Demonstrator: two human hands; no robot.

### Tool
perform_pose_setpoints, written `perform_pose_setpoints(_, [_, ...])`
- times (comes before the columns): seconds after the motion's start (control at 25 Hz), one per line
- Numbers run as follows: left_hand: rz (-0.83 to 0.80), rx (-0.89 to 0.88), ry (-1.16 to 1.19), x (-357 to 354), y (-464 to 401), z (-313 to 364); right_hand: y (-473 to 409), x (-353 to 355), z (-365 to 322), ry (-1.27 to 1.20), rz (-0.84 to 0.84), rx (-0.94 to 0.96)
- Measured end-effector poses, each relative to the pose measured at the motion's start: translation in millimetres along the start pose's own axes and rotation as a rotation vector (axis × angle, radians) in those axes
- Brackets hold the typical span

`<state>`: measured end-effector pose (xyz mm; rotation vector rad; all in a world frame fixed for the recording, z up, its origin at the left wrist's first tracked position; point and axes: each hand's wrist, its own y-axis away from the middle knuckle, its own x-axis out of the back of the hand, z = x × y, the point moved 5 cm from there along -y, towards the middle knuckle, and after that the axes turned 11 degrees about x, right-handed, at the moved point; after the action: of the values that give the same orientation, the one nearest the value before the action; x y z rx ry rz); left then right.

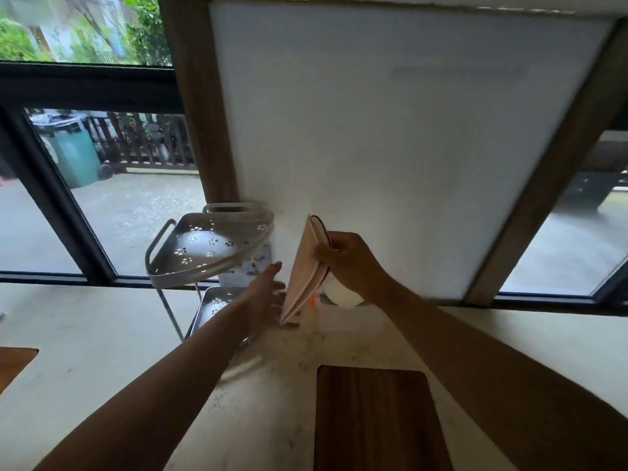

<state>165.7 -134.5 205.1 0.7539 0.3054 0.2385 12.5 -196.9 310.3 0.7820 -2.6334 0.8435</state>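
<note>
My right hand (353, 266) grips a white bowl with a dark rim (341, 292) together with a thin pale wooden board or lid (302, 273), both tilted on edge above the counter near the white wall panel. My left hand (263, 294) reaches forward with straight fingers, its fingertips close to the board's left face; whether they touch it is unclear. The bowl's inside is hidden behind the board and my fingers.
A two-tier white metal corner rack (207, 246) with flower cut-outs stands left of my hands, with a patterned container (244, 270) behind it. A dark wooden cutting board (377, 419) lies on the pale stone counter (102, 334). Windows flank the white panel (390, 130).
</note>
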Motion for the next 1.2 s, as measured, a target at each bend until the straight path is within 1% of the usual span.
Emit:
perform_pose_setpoints(0.04, [-0.116, 0.067, 0.067, -14.4, -5.4, -13.7, 8.9, 7.3, 4.6, -0.004, -0.022, -0.025])
perform_pose_setpoints(0.08, [-0.201, 0.095, 0.119, -27.3, -10.3, -24.4, 17.4, 15.3, 10.6, -0.003, -0.037, -0.054])
perform_pose_setpoints(0.12, [-0.24, 0.102, 0.165, -36.4, -14.8, -33.0, 25.8, 22.9, 17.0, -0.002, -0.045, -0.087])
perform_pose_setpoints(0.16, [-0.244, 0.102, 0.213, -43.9, -19.5, -39.7, 33.8, 30.6, 24.9, -0.006, -0.047, -0.122])
perform_pose_setpoints(0.24, [-0.212, 0.109, 0.263, -57.9, -26.6, -53.6, 50.6, 46.0, 41.4, -0.018, -0.043, -0.191])
perform_pose_setpoints(0.32, [-0.183, 0.112, 0.233, -69.8, -31.6, -64.3, 65.4, 59.1, 57.4, 0.008, -0.042, -0.249])
perform_pose_setpoints(0.48, [-0.212, 0.097, 0.27, -81.1, -43.1, -74.0, 86.5, 78.4, 94.4, 0.124, -0.037, -0.343])
perform_pose_setpoints(0.52, [-0.217, 0.085, 0.282, -83.2, -48.0, -73.8, 90.4, 81.3, 105.6, 0.129, -0.035, -0.373])
perform_pose_setpoints(0.64, [-0.151, 0.049, 0.249, -85.7, -66.3, -70.0, 97.1, 84.8, 136.0, 0.067, 0.023, -0.453])
perform_pose_setpoints(0.76, [-0.097, -0.074, 0.125, -85.2, -78.5, -59.0, 97.4, 81.5, 161.1, 0.027, 0.07, -0.475])
perform_pose_setpoints(0.84, [-0.09, -0.157, 0.035, -84.8, -85.4, -56.5, 99.8, 72.8, 177.6, 0.026, 0.08, -0.48])
perform_pose_setpoints(0.96, [-0.049, -0.177, 0.051, -82.7, -99.8, -72.1, 109.0, 51.6, 202.8, -0.031, 0.098, -0.491])
perform_pose_setpoints(1.04, [0.019, -0.169, 0.034, -82.2, -109.9, -82.2, 116.4, 42.0, 216.0, -0.016, 0.116, -0.497])
perform_pose_setpoints(1.2, [0.062, -0.189, -0.04, -80.9, -120.8, -86.1, 122.7, 37.2, 233.0, 0.042, 0.163, -0.475])
